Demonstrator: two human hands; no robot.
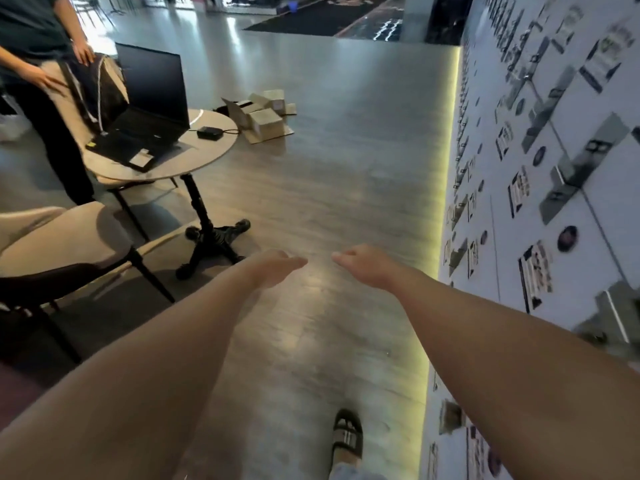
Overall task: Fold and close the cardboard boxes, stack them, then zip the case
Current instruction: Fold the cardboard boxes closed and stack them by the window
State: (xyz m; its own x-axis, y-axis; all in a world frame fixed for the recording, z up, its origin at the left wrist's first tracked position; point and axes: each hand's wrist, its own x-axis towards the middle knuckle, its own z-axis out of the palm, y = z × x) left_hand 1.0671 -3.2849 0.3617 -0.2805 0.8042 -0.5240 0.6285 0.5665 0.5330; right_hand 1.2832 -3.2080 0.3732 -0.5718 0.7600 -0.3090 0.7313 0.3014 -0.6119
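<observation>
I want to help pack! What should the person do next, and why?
Probably walk forward to the cardboard boxes. They lie on the floor past the round table, far from both hands, and the left hand and right hand hold nothing.

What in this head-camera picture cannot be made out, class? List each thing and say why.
- Cardboard boxes: far off on the floor, too small to count or to tell which flaps are closed.
- The case to zip: cannot be picked out in the head view.
- Wall display: its cards are blurred, text unreadable.
- Left hand and right hand: empty; their palms face away.
- Second person: cut off by the top and left edges.
</observation>
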